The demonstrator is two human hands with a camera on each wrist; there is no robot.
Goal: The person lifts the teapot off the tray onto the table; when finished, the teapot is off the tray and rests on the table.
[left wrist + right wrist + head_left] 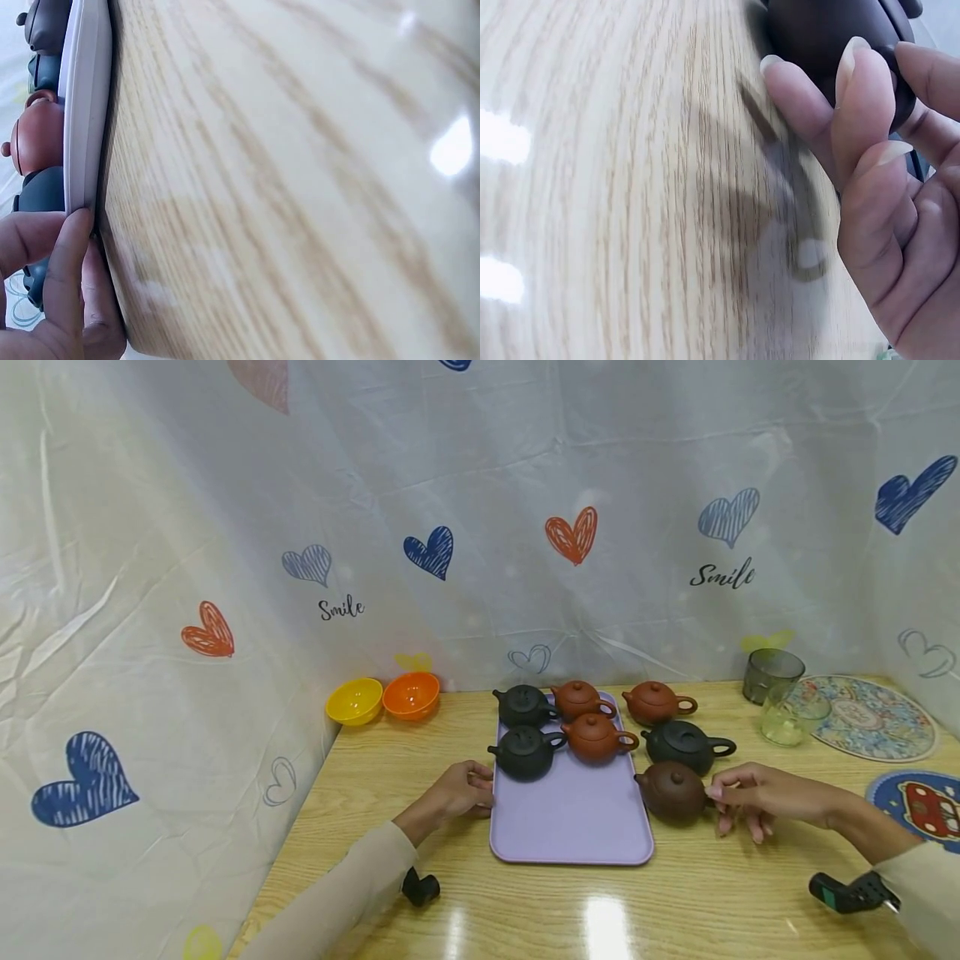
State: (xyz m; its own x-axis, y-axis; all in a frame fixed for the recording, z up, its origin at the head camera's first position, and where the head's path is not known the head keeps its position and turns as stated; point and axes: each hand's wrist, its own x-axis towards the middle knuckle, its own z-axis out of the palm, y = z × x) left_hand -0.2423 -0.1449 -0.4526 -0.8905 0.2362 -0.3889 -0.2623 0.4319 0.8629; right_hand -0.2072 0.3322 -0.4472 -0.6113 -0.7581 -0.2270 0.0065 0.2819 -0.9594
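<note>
My right hand [750,797] pinches the handle of a dark brown teapot [673,793], just off the right edge of a lilac tray [570,827]. In the right wrist view the handle is mostly hidden behind the fingers [866,97]. At the tray's left edge, my left hand [459,789] grips the rim between thumb and fingers; the left wrist view shows the fingertips on the tray's side wall [86,135]. Two black teapots [525,753] and two reddish-brown teapots [596,739] stand in the tray's far half.
Right of the tray, behind the brown teapot, stand another black teapot [684,747] and a reddish-brown one [652,703]. Yellow [356,703] and orange [411,697] bowls sit back left. Two glasses [772,672] and round mats [873,717] lie at the right, before a hanging cloth [495,585].
</note>
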